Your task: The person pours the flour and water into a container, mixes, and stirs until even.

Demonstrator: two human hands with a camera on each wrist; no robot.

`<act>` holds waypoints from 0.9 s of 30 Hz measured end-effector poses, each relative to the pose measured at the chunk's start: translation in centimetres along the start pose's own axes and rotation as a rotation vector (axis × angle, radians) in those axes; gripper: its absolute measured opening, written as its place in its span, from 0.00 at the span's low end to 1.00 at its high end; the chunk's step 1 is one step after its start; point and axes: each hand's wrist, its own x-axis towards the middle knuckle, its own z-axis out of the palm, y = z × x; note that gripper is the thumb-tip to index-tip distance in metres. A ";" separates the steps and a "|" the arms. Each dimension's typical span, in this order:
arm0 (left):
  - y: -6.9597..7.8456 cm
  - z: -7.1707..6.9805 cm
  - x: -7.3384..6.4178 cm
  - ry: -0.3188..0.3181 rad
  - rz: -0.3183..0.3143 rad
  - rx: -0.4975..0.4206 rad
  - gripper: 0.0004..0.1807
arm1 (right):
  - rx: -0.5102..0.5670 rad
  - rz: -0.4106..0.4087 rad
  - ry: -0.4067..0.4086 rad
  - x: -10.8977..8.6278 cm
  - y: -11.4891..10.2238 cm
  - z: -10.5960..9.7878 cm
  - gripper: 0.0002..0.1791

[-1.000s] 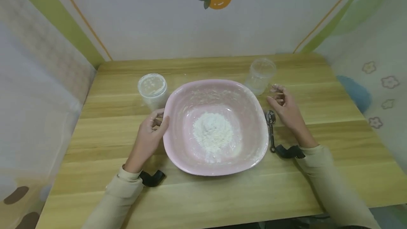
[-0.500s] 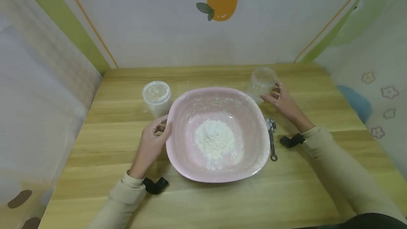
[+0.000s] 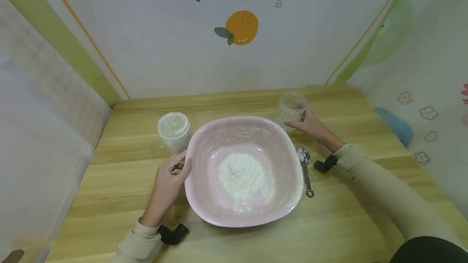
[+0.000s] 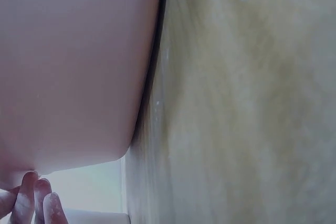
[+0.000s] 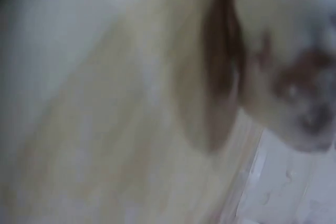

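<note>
In the head view, a pink basin (image 3: 283, 165) holds a mound of white powder (image 3: 241, 173) that looks like flour. My left hand (image 3: 167, 182) pinches the basin's left rim. In the left wrist view, fingertips (image 4: 38, 198) dusted with powder touch the outside of the basin (image 4: 68, 72). Behind the basin's right corner stands a clear plastic jar (image 3: 287, 111), upright. My right hand (image 3: 314, 127) grips that jar from its right side, thumb at the near side; the far fingers are partly hidden. The right wrist view is blurred.
A lidless-looking jar of white powder (image 3: 174, 133) stands behind the basin's left side. A dark measuring spoon (image 3: 306, 173) with powder in its bowl lies right of the basin, near my right wrist. A printed curtain (image 3: 164, 52) rises behind the wooden table (image 3: 120, 165).
My right hand has moved forward and left from beside the spoon to the clear jar and taken hold of it. My left hand stays on the basin rim. The head view has tilted up.
</note>
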 end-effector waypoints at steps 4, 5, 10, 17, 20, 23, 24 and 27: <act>-0.6 -0.1 0.0 -0.001 0.022 0.006 0.19 | -0.013 0.021 -0.010 0.4 0.3 0.2 0.50; -0.8 -0.1 0.2 -0.003 0.031 0.005 0.19 | -0.016 0.026 -0.009 0.6 0.3 0.1 0.50; -0.9 -0.1 1.2 -0.015 0.074 -0.007 0.20 | -0.007 0.042 0.019 1.3 -0.1 -0.5 0.47; -0.7 -0.6 2.1 -0.040 0.044 0.024 0.19 | -0.040 0.071 0.030 1.6 -0.3 -0.7 0.47; -0.7 -0.7 2.2 -0.045 0.041 0.013 0.18 | -0.021 0.065 0.029 1.7 -0.1 -0.5 0.48; -1.0 -0.5 1.9 -0.026 0.049 -0.013 0.18 | -0.018 0.056 0.031 1.7 0.2 -0.2 0.48; -1.2 -0.3 1.8 -0.015 0.052 -0.024 0.18 | -0.029 0.057 0.037 1.7 0.3 -0.1 0.48; -1.5 0.2 1.3 0.014 0.062 -0.070 0.18 | -0.084 0.060 0.070 1.4 0.6 0.0 0.46</act>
